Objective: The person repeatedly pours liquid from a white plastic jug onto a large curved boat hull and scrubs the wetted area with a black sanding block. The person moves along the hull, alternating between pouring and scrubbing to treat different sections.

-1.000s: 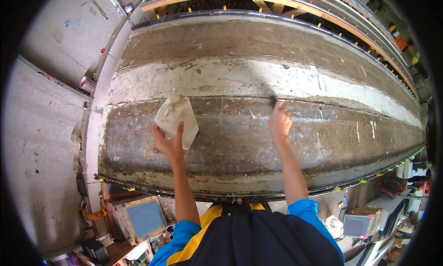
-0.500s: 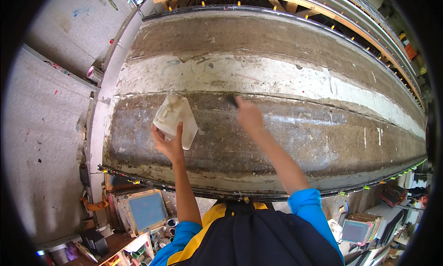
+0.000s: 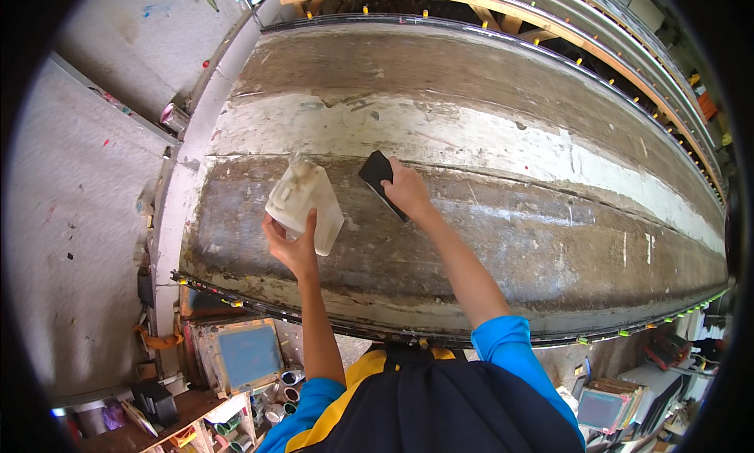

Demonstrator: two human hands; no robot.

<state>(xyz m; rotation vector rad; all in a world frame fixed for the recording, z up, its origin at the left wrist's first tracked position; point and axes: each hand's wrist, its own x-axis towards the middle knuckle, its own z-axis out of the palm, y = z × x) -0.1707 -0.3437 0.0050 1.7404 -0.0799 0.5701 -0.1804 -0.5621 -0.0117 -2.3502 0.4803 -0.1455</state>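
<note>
My left hand point(image 3: 292, 247) grips a cloudy white plastic jug point(image 3: 320, 200) from its near side, thumb on one face and fingers curled round the other. The jug is tilted over the long, stained table point(image 3: 487, 257). To its right, my right hand point(image 3: 410, 190) is closed around the near end of a flat black slab-like tool point(image 3: 377, 167), perhaps a spreader. The tool slants from upper left to lower right, close above or on the brown surface; whether it touches I cannot tell. The fingers under it are hidden.
A white band point(image 3: 440, 131) runs along the table. Dark rails with small yellow clips edge it. A grey wall point(image 3: 102, 170) stands left, with a paint can point(image 3: 173, 118) on a ledge. Framed screens point(image 3: 248, 356) and paint pots point(image 3: 292, 393) sit below the near edge.
My right hand has moved left toward the jug. The black tool has turned from a blurred, narrow shape to show its broad face. The left hand and jug have barely moved.
</note>
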